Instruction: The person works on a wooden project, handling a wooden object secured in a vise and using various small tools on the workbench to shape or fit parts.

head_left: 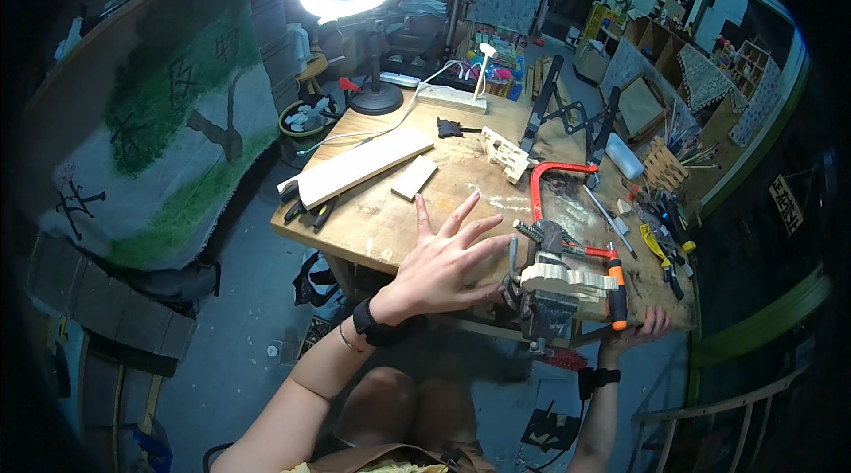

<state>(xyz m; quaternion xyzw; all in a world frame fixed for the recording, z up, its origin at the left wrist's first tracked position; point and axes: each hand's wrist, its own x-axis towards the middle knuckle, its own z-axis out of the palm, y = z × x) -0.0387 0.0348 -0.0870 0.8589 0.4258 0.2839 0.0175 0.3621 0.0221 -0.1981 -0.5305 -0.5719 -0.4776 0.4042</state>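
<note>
My left hand (452,256), fingers spread, is over the wooden workbench (372,216), just left of a metal vise (548,313). Between the vise jaws sits a pale wooden piece with a wavy cut outline (567,280). A red bar clamp with an orange and black handle (618,296) stands against the vise's right side. Below that handle, my right hand (634,336) has its fingers curled over the bench's front edge; its palm is partly hidden. A small wood block (415,178) lies beyond my left fingertips.
A long board (368,167) rests on the left over dark-handled tools (321,214). Behind the vise are a red C-clamp (536,189) and a cut-out wooden piece (505,156). A lit ring lamp (377,96) stands at the back; several tools (665,247) crowd the right side.
</note>
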